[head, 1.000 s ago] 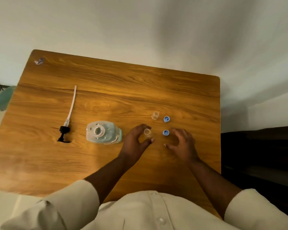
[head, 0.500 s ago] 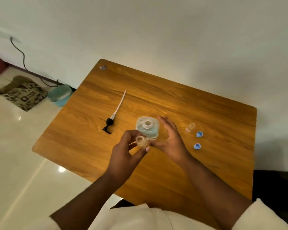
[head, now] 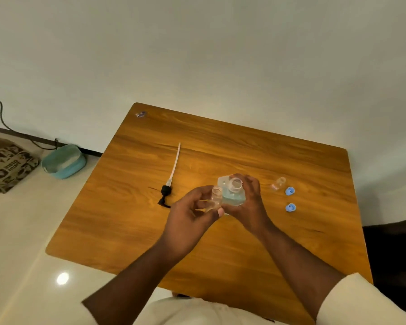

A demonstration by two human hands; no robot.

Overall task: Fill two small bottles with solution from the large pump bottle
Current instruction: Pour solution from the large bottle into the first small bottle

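Observation:
My left hand (head: 189, 216) holds a small clear bottle (head: 215, 200) upright, its mouth uncapped, just left of the large bottle. My right hand (head: 250, 206) grips the large clear bottle (head: 232, 193) with blue solution; its pump is off and its wide neck is open. The two bottles sit side by side, almost touching. A second small clear bottle (head: 278, 183) lies on the wooden table (head: 220, 146) to the right, with two blue caps (head: 290, 191) (head: 290, 208) beside it.
The black pump head with its long white tube (head: 171, 178) lies on the table to the left of my hands. A small wrapper (head: 140, 114) sits at the far left corner. A teal tub (head: 63, 161) and a patterned mat stand on the floor at the left.
My left hand picked the small bottle off the table and lifted it. My right hand left the caps and closed around the large bottle. The camera view shifted left.

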